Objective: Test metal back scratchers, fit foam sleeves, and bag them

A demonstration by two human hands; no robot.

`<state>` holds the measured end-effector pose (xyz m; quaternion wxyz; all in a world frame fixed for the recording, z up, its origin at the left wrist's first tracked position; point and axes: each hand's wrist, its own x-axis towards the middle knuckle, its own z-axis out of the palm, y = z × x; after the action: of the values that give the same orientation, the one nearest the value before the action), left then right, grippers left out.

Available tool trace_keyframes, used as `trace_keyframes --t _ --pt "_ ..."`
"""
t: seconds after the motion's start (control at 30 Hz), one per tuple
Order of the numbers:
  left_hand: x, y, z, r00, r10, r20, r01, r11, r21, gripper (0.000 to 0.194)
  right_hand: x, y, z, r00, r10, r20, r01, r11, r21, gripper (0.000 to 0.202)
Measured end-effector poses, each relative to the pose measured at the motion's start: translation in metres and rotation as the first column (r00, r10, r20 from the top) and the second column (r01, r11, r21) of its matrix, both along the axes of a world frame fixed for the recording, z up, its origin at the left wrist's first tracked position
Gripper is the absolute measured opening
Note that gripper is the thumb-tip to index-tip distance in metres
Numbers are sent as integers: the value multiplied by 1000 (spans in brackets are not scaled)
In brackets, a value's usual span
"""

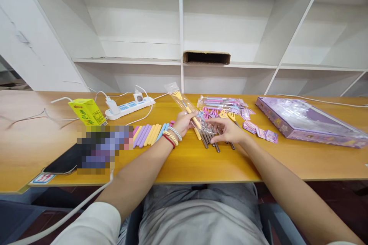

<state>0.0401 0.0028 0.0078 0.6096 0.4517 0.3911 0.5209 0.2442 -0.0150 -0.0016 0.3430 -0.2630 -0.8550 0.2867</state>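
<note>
My left hand (184,123) is closed on a clear plastic sleeve (171,87) with a yellow claw-headed stick (188,110) inside it. The stick slants from upper left to lower right. My right hand (225,130) is at the sleeve's lower end, its thumb and fingers curved; whether it grips the film is hard to make out. Beneath and behind my right hand lie several metal rods (217,147) with pink, purple and yellow claw heads (213,113). Left of my left hand, several purple, yellow and blue tubes (147,135) lie in a row.
Bagged sticks (221,102) lie behind the rods, with small purple cards (260,133) and a purple box (301,122) to the right. At left are a power strip (130,107), a yellow-green carton (87,111) and a black phone (64,159). White shelves (129,61) stand behind.
</note>
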Motion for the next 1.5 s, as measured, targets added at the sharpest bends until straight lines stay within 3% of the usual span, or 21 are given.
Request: trace_keyframes --t 0.1,0.2,0.3,0.43,0.63,0.8,0.93,1.07,1.23,1.37,1.5 --pt "2 0 -1 999 37 -22 -36 999 6 22 -2 1 1 997 -64 40 54 974 220 38" --pt "3 2 -2 998 53 -37 -53 999 14 24 -3 2 2 995 -92 27 80 954 288 13" --pt "2 4 -5 996 47 -81 -42 998 52 28 -3 1 2 994 -106 -2 102 950 294 9" --pt "6 1 -9 983 -38 -181 58 993 103 33 -4 0 4 994 -104 -30 108 939 326 8" --pt "19 -14 -6 959 -177 -222 201 976 89 33 -9 -1 2 998 -61 -21 65 959 277 10" --pt "17 -18 -1 952 -288 -103 299 947 115 32 -9 0 0 982 -173 -71 185 958 218 13" --pt "14 -18 0 924 -382 -24 381 910 162 44 -8 0 1 969 -217 -116 230 966 115 16" --pt "15 -16 -3 934 -339 -110 355 914 196 56 -9 1 0 976 -203 -76 199 979 -48 17" --pt "14 -13 -8 906 -340 -252 394 896 205 63 -8 2 -2 960 -279 -6 279 960 -20 14" --pt "14 -13 -9 907 -327 -266 389 893 226 63 -6 4 -3 947 -320 -10 320 947 -38 19" --pt "15 -15 -6 918 -323 -232 375 896 238 66 -5 6 -3 952 -298 -74 284 946 -155 25"
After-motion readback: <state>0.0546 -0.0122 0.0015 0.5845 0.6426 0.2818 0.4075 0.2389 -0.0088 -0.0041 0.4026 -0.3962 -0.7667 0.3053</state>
